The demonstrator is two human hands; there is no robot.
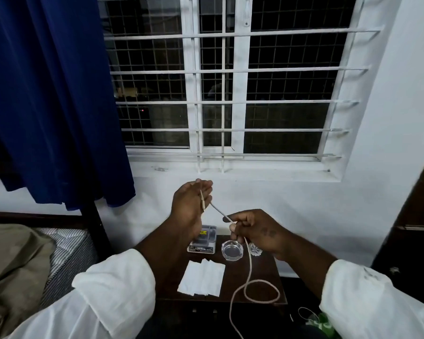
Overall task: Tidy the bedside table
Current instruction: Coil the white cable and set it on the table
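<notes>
Head view shows a pale cable (pixel 249 272) stretched between two raised hands above a small dark bedside table (pixel 264 270). One end of the cable lies across the open palm and loosely curled fingers of the left hand (pixel 190 206), which is held upright with the fingers only partly closed around it. From there the cable runs down to the right hand (pixel 253 230), which pinches it between thumb and forefinger. Below that hand the cable hangs down, forms a loop lying on the near right part of the tabletop, and trails off past the table's front edge toward the bottom of the frame.

On the table, a white folded tissue (pixel 202 277) lies flat near the front left. Behind it sits a small grey box (pixel 203 239) with a clear top; its contents cannot be made out. Just right of the box stands a clear glass ashtray (pixel 231 250), which looks empty, and beside that a small faceted glass piece (pixel 255 250), partly hidden by the right hand.

Behind the table is a white wall with a barred window (pixel 230 81), dark outside. A blue curtain (pixel 49 94) hangs at the left, above a bed (pixel 66 250) with a striped mattress and an olive blanket (pixel 12 265). Both arms wear white sleeves.
</notes>
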